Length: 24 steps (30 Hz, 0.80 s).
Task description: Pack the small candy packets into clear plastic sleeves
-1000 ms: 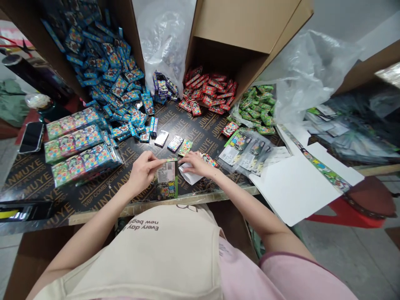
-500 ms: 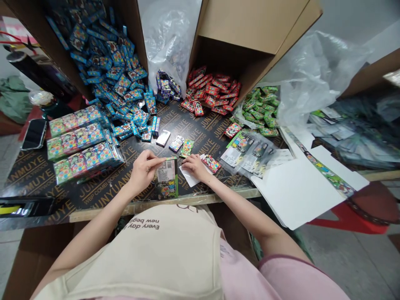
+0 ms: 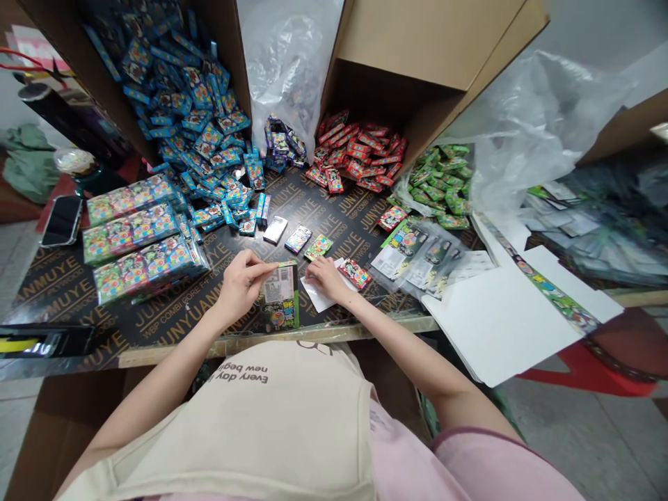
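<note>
My left hand pinches the top edge of a small green printed carton that stands upright near the table's front edge. My right hand rests just right of it, fingers curled on the carton's white flap, which lies on the dark tabletop. A small red pack lies beside my right hand. Three small packs, silver, dark and green, lie in a row just beyond my hands.
Heaps of blue packs, purple packs, red packs and green packs spill from cardboard boxes and bags at the back. Wrapped bundles lie left, a phone far left, and white flat cartons right.
My right hand has drawn back slightly towards the carton, off the red pack. My left hand keeps its hold on the carton. The camera view has drifted a little.
</note>
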{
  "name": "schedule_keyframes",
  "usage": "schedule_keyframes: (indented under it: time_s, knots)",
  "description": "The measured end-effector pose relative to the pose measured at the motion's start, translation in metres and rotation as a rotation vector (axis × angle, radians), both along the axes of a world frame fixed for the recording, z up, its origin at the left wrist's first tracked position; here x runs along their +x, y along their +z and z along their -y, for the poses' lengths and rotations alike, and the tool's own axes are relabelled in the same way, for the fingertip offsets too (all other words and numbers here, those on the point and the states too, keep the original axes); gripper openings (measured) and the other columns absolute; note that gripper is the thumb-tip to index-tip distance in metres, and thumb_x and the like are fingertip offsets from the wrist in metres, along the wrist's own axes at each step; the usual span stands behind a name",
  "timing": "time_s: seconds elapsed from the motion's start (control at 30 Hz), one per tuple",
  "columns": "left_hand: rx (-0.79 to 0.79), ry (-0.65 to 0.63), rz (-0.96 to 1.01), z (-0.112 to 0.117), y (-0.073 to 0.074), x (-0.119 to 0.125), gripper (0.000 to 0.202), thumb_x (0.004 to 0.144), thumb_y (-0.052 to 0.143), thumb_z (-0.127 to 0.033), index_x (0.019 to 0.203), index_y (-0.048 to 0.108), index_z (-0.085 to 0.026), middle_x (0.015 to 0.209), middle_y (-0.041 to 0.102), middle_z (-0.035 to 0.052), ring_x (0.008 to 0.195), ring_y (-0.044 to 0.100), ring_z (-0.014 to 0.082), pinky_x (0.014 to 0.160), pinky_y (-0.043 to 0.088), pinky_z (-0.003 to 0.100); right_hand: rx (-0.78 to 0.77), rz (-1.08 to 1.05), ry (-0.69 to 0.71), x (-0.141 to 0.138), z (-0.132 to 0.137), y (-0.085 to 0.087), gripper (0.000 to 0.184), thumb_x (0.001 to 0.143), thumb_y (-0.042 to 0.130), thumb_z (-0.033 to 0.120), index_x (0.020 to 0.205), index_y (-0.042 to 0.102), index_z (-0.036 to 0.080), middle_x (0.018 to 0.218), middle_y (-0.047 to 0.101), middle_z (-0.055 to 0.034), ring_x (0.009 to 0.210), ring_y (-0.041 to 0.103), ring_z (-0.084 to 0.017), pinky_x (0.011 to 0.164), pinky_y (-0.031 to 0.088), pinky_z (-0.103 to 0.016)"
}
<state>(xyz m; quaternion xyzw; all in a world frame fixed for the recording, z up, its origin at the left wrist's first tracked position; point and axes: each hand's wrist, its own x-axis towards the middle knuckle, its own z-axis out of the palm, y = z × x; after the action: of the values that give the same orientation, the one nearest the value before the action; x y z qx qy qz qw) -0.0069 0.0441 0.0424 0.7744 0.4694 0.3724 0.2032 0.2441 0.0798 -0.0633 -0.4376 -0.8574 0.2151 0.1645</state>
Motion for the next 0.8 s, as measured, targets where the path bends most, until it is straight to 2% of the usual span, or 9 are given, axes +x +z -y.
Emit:
schedule_keyframes:
  time_s: [0.2, 0.3, 0.37, 0.47, 0.53, 0.63, 0.7, 0.8]
  knots:
    - [0.004, 0.017, 0.012, -0.001, -0.001, 0.001, 0.022, 0.088, 0.055, -0.022, 0.100, 0.073, -0.025, 0.076, 0.053, 0.0022, 0.072, 0.052, 0.0146, 0.065, 0.043, 0.029, -0.106, -0.226, -0.104, -0.005, 0.012, -0.005, 0.015, 0.086, 0.049, 0.015, 0.073, 0.054, 0.019, 0.081, 0.060, -0.0076, 0.082, 0.050, -0.020, 0.075, 0.037, -0.033]
    - [0.018, 0.026, 0.026, -0.002, 0.000, 0.003, 0.020, 0.087, 0.056, -0.021, 0.096, 0.073, -0.024, 0.074, 0.054, 0.0020, 0.072, 0.052, 0.0150, 0.064, 0.043, 0.028, -0.141, -0.312, -0.178, -0.006, 0.008, 0.002, 0.010, 0.086, 0.050, 0.020, 0.077, 0.053, 0.019, 0.081, 0.062, -0.0047, 0.076, 0.054, -0.018, 0.069, 0.042, -0.031]
    - [0.011, 0.049, 0.043, -0.002, 0.001, 0.003, 0.016, 0.086, 0.057, -0.022, 0.091, 0.073, -0.021, 0.073, 0.057, 0.0024, 0.072, 0.054, 0.0156, 0.065, 0.043, 0.029, -0.210, -0.456, -0.243, -0.007, 0.001, 0.019, 0.013, 0.083, 0.057, 0.027, 0.073, 0.054, 0.019, 0.076, 0.062, -0.0020, 0.071, 0.056, -0.016, 0.065, 0.044, -0.029]
    - [0.004, 0.083, 0.066, -0.001, 0.002, 0.003, 0.008, 0.084, 0.062, -0.022, 0.081, 0.069, -0.019, 0.074, 0.062, 0.0034, 0.073, 0.058, 0.0163, 0.067, 0.045, 0.029, -0.310, -0.720, -0.293, -0.014, -0.013, 0.063, 0.021, 0.074, 0.070, 0.034, 0.067, 0.057, 0.019, 0.067, 0.061, 0.0004, 0.064, 0.055, -0.015, 0.061, 0.043, -0.028]
    - [0.012, 0.076, 0.085, -0.001, 0.002, 0.003, 0.008, 0.083, 0.063, -0.022, 0.077, 0.067, -0.018, 0.074, 0.064, 0.0038, 0.072, 0.059, 0.0164, 0.067, 0.045, 0.030, -0.352, -0.810, -0.235, -0.024, -0.020, 0.097, 0.020, 0.071, 0.074, 0.032, 0.072, 0.059, 0.019, 0.067, 0.062, 0.0014, 0.062, 0.056, -0.014, 0.061, 0.042, -0.027]
    - [0.009, 0.051, 0.109, -0.002, 0.004, 0.003, 0.009, 0.082, 0.063, -0.022, 0.074, 0.065, -0.018, 0.073, 0.064, 0.0040, 0.071, 0.059, 0.0166, 0.066, 0.046, 0.030, -0.452, -0.786, -0.018, -0.041, -0.023, 0.138, 0.029, 0.070, 0.074, 0.025, 0.094, 0.059, 0.020, 0.067, 0.062, 0.0040, 0.061, 0.057, -0.013, 0.059, 0.040, -0.025]
    - [-0.001, 0.048, 0.106, -0.001, 0.005, 0.003, 0.009, 0.081, 0.062, -0.021, 0.073, 0.065, -0.019, 0.073, 0.063, 0.0039, 0.071, 0.059, 0.0169, 0.067, 0.046, 0.030, -0.476, -0.707, 0.108, -0.052, -0.023, 0.150, 0.037, 0.071, 0.072, 0.022, 0.104, 0.055, 0.021, 0.065, 0.060, 0.0060, 0.060, 0.055, -0.013, 0.057, 0.038, -0.024]
    - [0.009, 0.046, 0.098, 0.000, 0.008, 0.005, 0.008, 0.080, 0.059, -0.017, 0.074, 0.065, -0.018, 0.074, 0.063, 0.0044, 0.073, 0.059, 0.0173, 0.068, 0.045, 0.030, -0.453, -0.634, 0.177, -0.062, -0.024, 0.150, 0.034, 0.073, 0.067, 0.020, 0.105, 0.054, 0.021, 0.064, 0.056, 0.0071, 0.059, 0.052, -0.012, 0.056, 0.036, -0.023]
